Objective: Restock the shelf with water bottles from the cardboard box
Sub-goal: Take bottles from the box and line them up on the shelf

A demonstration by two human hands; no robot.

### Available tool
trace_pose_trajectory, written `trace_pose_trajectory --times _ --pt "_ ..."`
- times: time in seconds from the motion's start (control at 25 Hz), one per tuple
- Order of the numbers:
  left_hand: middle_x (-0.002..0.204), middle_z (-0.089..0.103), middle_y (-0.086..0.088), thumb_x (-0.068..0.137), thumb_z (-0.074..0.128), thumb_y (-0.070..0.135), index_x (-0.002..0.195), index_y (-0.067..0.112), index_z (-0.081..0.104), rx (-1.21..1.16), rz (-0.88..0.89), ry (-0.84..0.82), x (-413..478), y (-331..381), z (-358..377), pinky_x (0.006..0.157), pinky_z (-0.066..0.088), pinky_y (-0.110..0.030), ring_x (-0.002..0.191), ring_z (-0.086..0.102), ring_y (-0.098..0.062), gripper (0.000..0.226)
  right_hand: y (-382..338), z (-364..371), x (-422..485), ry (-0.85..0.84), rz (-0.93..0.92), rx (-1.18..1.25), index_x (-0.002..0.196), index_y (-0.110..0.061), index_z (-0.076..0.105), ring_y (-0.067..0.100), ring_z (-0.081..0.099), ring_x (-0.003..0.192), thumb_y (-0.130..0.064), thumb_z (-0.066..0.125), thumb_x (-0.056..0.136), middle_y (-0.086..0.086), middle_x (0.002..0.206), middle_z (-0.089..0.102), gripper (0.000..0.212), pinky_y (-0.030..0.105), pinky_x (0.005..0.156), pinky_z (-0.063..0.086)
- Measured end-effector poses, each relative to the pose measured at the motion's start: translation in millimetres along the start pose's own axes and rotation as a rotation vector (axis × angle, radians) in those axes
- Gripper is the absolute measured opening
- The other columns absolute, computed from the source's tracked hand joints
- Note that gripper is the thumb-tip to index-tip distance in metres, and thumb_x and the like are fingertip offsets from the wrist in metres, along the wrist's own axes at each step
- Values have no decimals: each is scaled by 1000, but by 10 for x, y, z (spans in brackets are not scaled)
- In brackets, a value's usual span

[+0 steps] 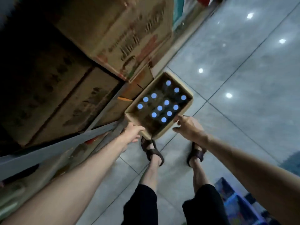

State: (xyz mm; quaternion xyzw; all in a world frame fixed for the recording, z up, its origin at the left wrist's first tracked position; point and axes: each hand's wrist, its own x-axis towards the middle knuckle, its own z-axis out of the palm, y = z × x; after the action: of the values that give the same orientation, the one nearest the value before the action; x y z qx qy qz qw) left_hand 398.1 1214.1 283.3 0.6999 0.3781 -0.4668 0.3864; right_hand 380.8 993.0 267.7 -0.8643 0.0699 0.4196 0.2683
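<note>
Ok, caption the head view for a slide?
Restocking: left hand and right hand at the open cardboard box of blue-capped water bottles on the floor.

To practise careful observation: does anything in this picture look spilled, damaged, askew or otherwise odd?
Nothing spilled or damaged shows. The water bottles stand upright in the open cardboard box; only their rows are uneven, with a bare gap in the corner near the left hand.
</note>
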Motion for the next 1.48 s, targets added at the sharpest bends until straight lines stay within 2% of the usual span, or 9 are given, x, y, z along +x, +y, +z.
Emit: trace_pose_trajectory --times 0.36,0.48,0.64,0.8,1.0,1.08,1.16,1.36,1.48 --pt "88 62 -14 82 60 12 79 11 58 -200 -5 224 2384 -878 918 65 45 -31 73 58 -24 3 670 1789 1865 178 -316 -335 144 -22 34 31 52 109 -29 60 88 13 128 42 62 39 71 43" --pt "94 71 -16 58 60 31 95 5 64 -163 -76 260 2715 -943 934 75 54 -37 83 69 -31 45 585 2094 2273 142 -325 -419 146 -23 32 30 51 112 -25 49 94 15 138 35 55 36 67 38" --pt "130 52 -16 68 67 36 124 8 46 -15 -125 500 2903 -999 753 95 44 -42 116 52 -34 66 484 2253 2580 93 -316 -482 146 -21 33 28 51 111 -11 40 97 14 140 30 50 36 73 44" --pt "117 63 -10 55 61 41 119 14 55 -186 -122 275 3150 -1133 716 95 50 -45 103 61 -28 70 497 2263 2727 125 -452 -425 133 -12 49 29 57 93 -11 38 99 14 127 39 35 37 71 51" --pt "129 56 -15 66 61 34 129 11 50 -42 -53 331 3039 -1107 646 101 45 -47 115 55 -32 68 601 2093 2378 200 -472 -45 121 -15 52 25 57 74 -16 43 97 8 109 43 25 37 63 52" --pt "146 42 -15 74 71 21 146 12 29 169 121 346 2817 -1010 654 108 37 -43 130 43 -32 84 589 1855 2087 284 -397 144 121 -17 55 20 53 79 -20 55 95 2 104 45 26 30 69 46" --pt "147 42 -9 62 82 25 150 15 24 279 392 148 2431 -823 677 108 35 -34 133 41 -25 105 568 1446 1769 356 -325 314 116 -18 60 13 47 82 -25 58 95 -4 96 48 23 22 72 36" --pt "110 56 6 34 70 63 126 11 54 399 688 -17 1221 -16 568 78 33 -5 102 53 -10 107 423 60 884 289 -230 741 99 -14 66 1 47 47 -21 64 92 -11 57 54 10 12 47 35" --pt "94 64 5 30 67 66 107 18 58 382 661 -77 259 563 453 65 38 -10 84 57 -7 91 138 -769 139 372 -228 924 96 -9 65 7 45 44 -18 63 93 0 63 56 9 15 40 34"
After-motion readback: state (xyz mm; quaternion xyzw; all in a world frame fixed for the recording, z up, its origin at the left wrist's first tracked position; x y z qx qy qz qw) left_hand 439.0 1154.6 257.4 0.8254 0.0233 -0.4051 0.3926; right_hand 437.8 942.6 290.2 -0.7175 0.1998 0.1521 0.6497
